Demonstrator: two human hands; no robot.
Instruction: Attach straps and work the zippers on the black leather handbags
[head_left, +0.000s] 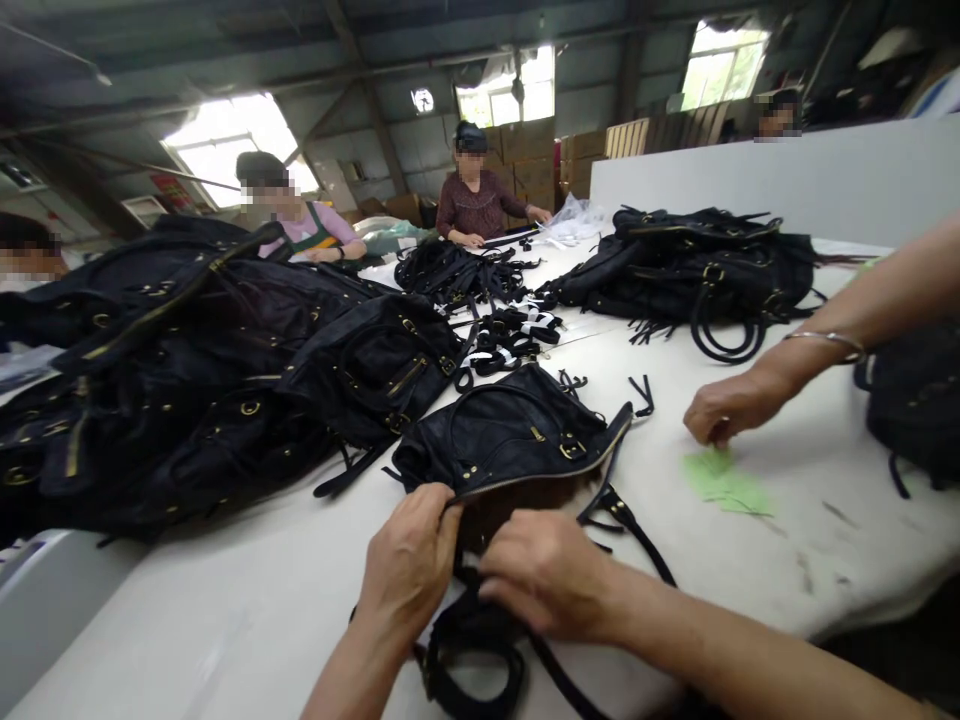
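A black handbag [502, 420] with brass buckles lies on the white table, its zipped mouth gaping toward me and showing a brown inside. My left hand [412, 550] pinches the near left edge of that mouth. At the opening's near side, my right hand [551, 570] has its fingers curled at the bag's edge; the fingertips are partly hidden. Below both hands lie the bag's black handles [480, 670] and a strap. From the right reaches another person's hand [739, 405], with a bracelet on the wrist, over pale green slips [724, 485].
Black bags [187, 380] are heaped at the left, more bags [690, 265] at the back right. Black straps [465, 275] and white-wrapped straps [510, 335] lie mid-table. Across the table, a person [480, 195] works beside clear plastic [577, 220]. A bag [915, 400] sits at the right edge.
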